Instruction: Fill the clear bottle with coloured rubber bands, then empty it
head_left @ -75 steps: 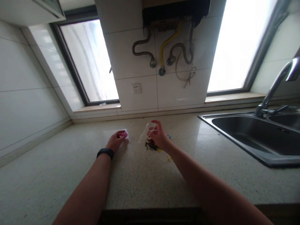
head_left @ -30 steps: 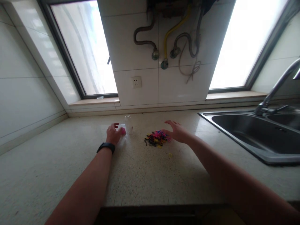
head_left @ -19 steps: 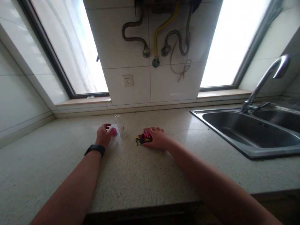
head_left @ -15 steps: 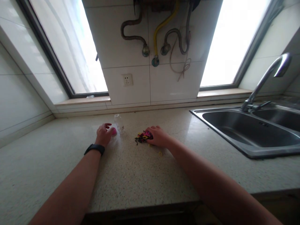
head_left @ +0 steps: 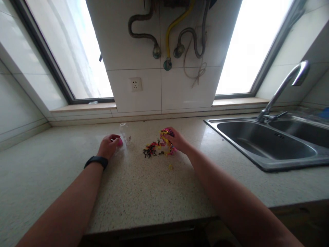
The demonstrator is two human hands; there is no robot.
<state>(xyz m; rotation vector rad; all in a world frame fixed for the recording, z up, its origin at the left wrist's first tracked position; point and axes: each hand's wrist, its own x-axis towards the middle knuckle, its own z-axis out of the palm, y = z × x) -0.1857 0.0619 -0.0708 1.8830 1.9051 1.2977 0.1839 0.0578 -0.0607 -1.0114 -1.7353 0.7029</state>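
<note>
On the speckled counter lies a pile of small coloured rubber bands (head_left: 152,150), black, yellow and pink. My right hand (head_left: 177,141) is closed round a bunch of these bands and lifts them just above the pile. One yellow band (head_left: 170,167) lies apart, nearer to me. My left hand (head_left: 109,146), with a black wristband, rests on the counter with its fingers curled over a small pink object (head_left: 120,142). A small clear bottle (head_left: 125,133) stands upright right beside that hand.
A steel sink (head_left: 264,144) with a curved tap (head_left: 285,85) is set into the counter at the right. Tiled wall with a socket (head_left: 135,84), pipes and two windows stands behind. The counter's front edge (head_left: 154,226) runs close to me.
My right hand set the clear bottle down by the left hand, moved onto the pile of bands, closed on a bunch and raised it. The left hand stayed on the pink object.
</note>
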